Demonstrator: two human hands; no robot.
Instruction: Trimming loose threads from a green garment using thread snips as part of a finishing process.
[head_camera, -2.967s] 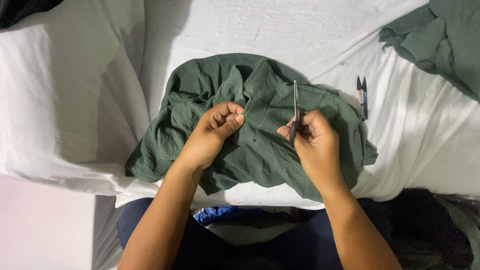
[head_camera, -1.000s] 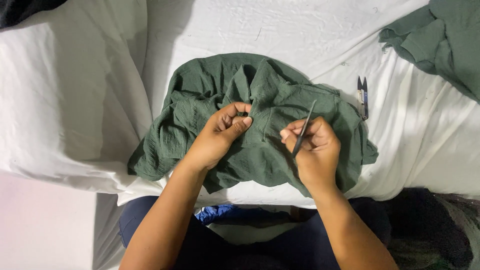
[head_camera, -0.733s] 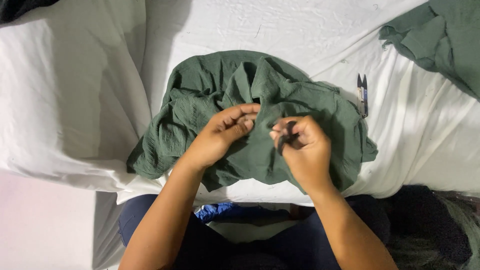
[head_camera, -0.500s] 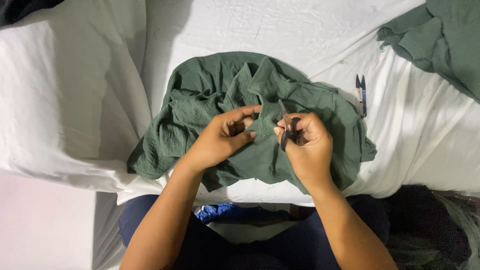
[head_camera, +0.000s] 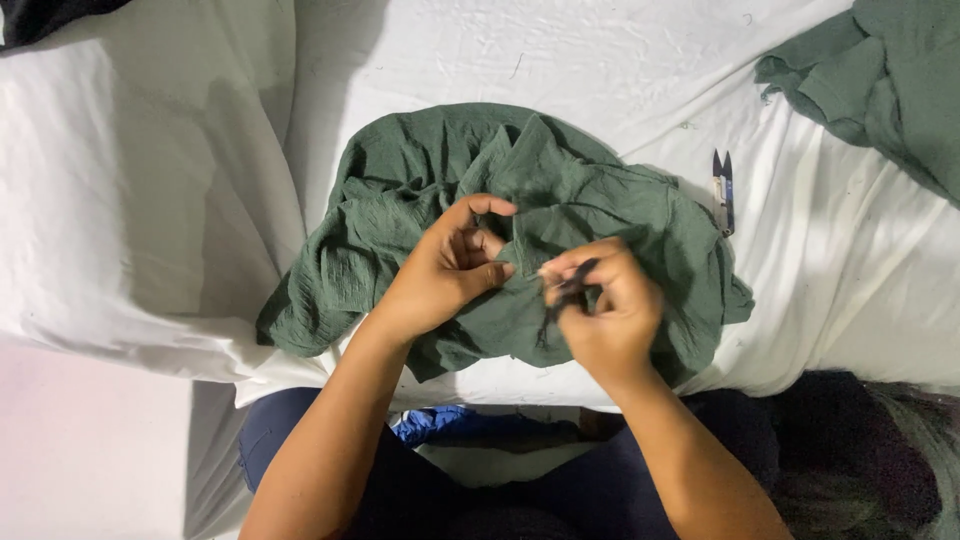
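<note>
A crumpled dark green cloth (head_camera: 400, 210) lies on the white sheet (head_camera: 620, 60) in front of me. My left hand (head_camera: 445, 275) pinches a fold of this cloth between thumb and fingers near its middle. My right hand (head_camera: 605, 310) is close beside it, fingertips almost touching the left hand. The right fingers are closed on a thin dark tool (head_camera: 572, 288), which looks like a needle or pick. Its tip is at the cloth and mostly hidden by my fingers.
Small thread snips (head_camera: 722, 188) lie on the sheet to the right of the cloth. Another green cloth (head_camera: 890, 80) sits at the top right corner. A black fabric (head_camera: 40, 15) shows at the top left. Blue fabric (head_camera: 440, 425) lies on my lap.
My right hand brought the thin tool down from upright and moved left toward my left hand. My left hand shifted its pinch on the fold slightly.
</note>
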